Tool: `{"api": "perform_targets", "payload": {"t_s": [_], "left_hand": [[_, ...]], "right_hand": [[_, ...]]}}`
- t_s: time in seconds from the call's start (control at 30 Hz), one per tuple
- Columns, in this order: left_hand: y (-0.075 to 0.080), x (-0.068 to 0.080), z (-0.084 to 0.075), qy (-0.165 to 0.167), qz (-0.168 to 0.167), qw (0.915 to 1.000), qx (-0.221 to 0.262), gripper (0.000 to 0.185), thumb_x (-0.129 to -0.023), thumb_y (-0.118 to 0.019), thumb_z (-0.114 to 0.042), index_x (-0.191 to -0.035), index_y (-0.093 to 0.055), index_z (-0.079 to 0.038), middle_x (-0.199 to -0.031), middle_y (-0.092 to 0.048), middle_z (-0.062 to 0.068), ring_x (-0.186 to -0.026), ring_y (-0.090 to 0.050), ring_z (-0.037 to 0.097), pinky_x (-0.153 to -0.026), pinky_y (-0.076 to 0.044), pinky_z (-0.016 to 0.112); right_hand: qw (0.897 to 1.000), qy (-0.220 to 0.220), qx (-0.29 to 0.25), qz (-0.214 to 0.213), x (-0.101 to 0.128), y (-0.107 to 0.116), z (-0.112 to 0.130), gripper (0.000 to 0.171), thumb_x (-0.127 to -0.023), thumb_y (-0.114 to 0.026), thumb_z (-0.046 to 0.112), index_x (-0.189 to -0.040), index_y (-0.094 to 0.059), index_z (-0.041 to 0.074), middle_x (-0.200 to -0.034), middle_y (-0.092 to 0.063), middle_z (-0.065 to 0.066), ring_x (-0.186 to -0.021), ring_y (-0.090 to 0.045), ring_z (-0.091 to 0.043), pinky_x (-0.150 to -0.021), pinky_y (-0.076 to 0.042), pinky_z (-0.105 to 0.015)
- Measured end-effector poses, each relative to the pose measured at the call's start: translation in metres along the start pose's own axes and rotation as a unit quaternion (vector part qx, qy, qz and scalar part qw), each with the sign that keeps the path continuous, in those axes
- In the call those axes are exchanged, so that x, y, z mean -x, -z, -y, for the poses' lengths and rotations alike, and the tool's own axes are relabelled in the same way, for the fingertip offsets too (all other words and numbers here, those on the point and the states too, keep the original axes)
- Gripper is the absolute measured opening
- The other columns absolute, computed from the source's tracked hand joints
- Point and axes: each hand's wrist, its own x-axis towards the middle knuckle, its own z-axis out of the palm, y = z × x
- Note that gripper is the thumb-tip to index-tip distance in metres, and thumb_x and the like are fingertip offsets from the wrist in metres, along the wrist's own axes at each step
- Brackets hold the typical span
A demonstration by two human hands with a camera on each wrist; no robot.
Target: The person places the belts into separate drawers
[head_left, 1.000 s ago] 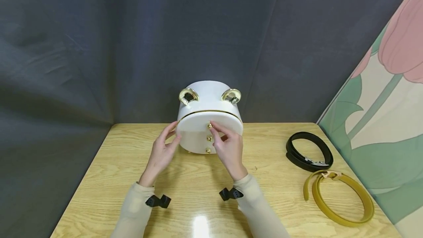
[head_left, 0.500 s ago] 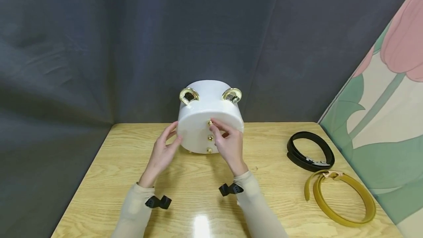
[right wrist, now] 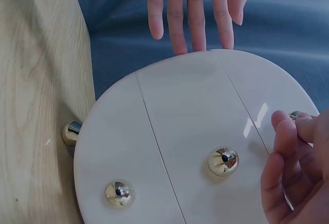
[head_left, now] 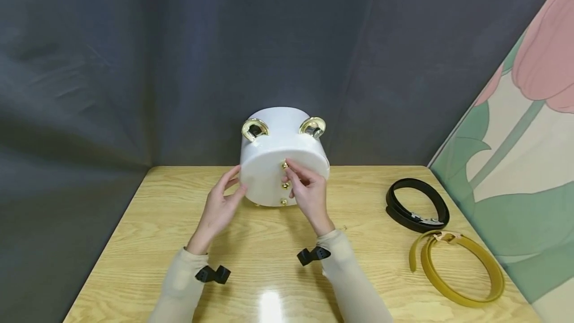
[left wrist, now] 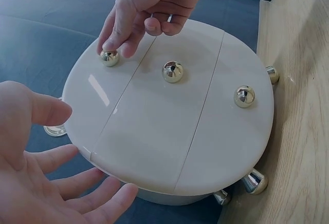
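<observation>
A glossy white round-topped drawer box (head_left: 282,133) stands at the table's far edge, with gold ring-shaped ears on top and gold feet (left wrist: 255,181). Its front has three drawers, each with a round gold knob. Thumb and fingers of my right hand (head_left: 310,196) pinch the top knob (left wrist: 109,58), and the drawer fronts look flush. Below it sit the middle knob (left wrist: 172,72) and the bottom knob (left wrist: 244,96). My left hand (head_left: 218,208) has its fingers extended, fingertips right at the left edge of the box front.
On the right of the wooden table (head_left: 148,248) lie a coiled black belt (head_left: 396,215) and a coiled mustard belt (head_left: 471,302). A dark curtain (head_left: 251,39) hangs close behind the box. A floral panel (head_left: 538,163) borders the table's right side.
The gold-lined gap behind the top drawer's front has closed as my right hand moved slightly away from me with the knob. My left hand has stayed at the box's left side.
</observation>
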Motion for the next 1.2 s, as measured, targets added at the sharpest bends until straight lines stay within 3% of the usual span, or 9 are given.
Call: {"api": "perform_targets", "payload": {"t_s": [0.33,0.43,0.6,0.83,0.9,1.1,1.2], "left_hand": [[-0.002,-0.001,0.001,-0.003,-0.016,0.9999,0.002,0.057,-0.109,-0.06,-0.014,-0.163,-0.042,-0.011,-0.168,-0.041,0.015,-0.151,-0.046,0.039,-0.113,-0.052,0.057],[-0.003,-0.002,0.003,-0.008,-0.01,0.9999,0.007,0.058,-0.108,-0.06,-0.012,-0.163,-0.041,-0.01,-0.169,-0.041,0.016,-0.152,-0.046,0.04,-0.113,-0.052,0.057],[-0.005,-0.003,0.003,-0.005,-0.005,0.9999,0.009,0.059,-0.109,-0.06,-0.013,-0.164,-0.04,-0.013,-0.169,-0.04,0.015,-0.153,-0.045,0.039,-0.114,-0.052,0.057],[-0.005,-0.002,0.003,-0.007,-0.011,0.9999,0.002,0.059,-0.109,-0.061,-0.015,-0.164,-0.041,-0.014,-0.169,-0.041,0.015,-0.151,-0.047,0.04,-0.112,-0.054,0.057],[-0.006,-0.002,0.003,-0.01,-0.011,0.9999,0.0,0.06,-0.108,-0.061,-0.014,-0.164,-0.04,-0.014,-0.168,-0.041,0.015,-0.151,-0.047,0.04,-0.111,-0.054,0.057],[-0.005,-0.001,0.003,-0.005,-0.013,0.9998,-0.013,0.059,-0.108,-0.063,-0.016,-0.163,-0.042,-0.015,-0.168,-0.043,0.013,-0.151,-0.047,0.038,-0.112,-0.054,0.056],[-0.003,-0.001,0.002,-0.005,-0.011,0.9998,-0.018,0.059,-0.108,-0.063,-0.017,-0.163,-0.042,-0.016,-0.168,-0.042,0.013,-0.152,-0.047,0.037,-0.112,-0.053,0.056]], "right_hand": [[0.999,0.005,0.035,0.034,0.003,0.002,0.0,0.028,-0.101,-0.072,0.005,-0.129,-0.077,0.005,-0.083,-0.079,-0.024,-0.041,-0.055,-0.011,-0.041,-0.045,-0.02],[0.997,0.043,0.053,0.035,0.007,0.007,-0.006,0.029,-0.102,-0.071,0.004,-0.13,-0.077,0.004,-0.079,-0.078,-0.02,-0.041,-0.054,-0.007,-0.04,-0.046,-0.02],[0.993,0.099,0.06,-0.001,0.009,0.023,-0.022,0.019,-0.099,-0.068,-0.005,-0.114,-0.081,-0.002,-0.072,-0.075,-0.021,-0.043,-0.052,0.0,-0.039,-0.043,-0.017],[0.994,-0.003,0.089,0.07,0.011,0.039,-0.035,0.017,-0.101,-0.071,0.005,-0.113,-0.083,0.007,-0.082,-0.08,-0.017,-0.044,-0.061,-0.007,-0.042,-0.051,-0.023],[0.992,-0.012,0.097,0.079,0.01,0.04,-0.038,0.016,-0.1,-0.072,0.006,-0.112,-0.083,0.007,-0.087,-0.081,-0.016,-0.045,-0.063,-0.009,-0.043,-0.053,-0.025],[0.99,-0.026,0.096,0.099,0.011,0.036,-0.04,0.017,-0.097,-0.077,0.007,-0.113,-0.083,0.007,-0.104,-0.082,-0.016,-0.047,-0.065,-0.036,-0.043,-0.055,-0.03],[0.987,-0.046,0.091,0.121,0.012,0.033,-0.04,0.021,-0.096,-0.079,0.011,-0.117,-0.082,0.007,-0.109,-0.082,-0.016,-0.05,-0.067,-0.039,-0.044,-0.057,-0.038]]}}
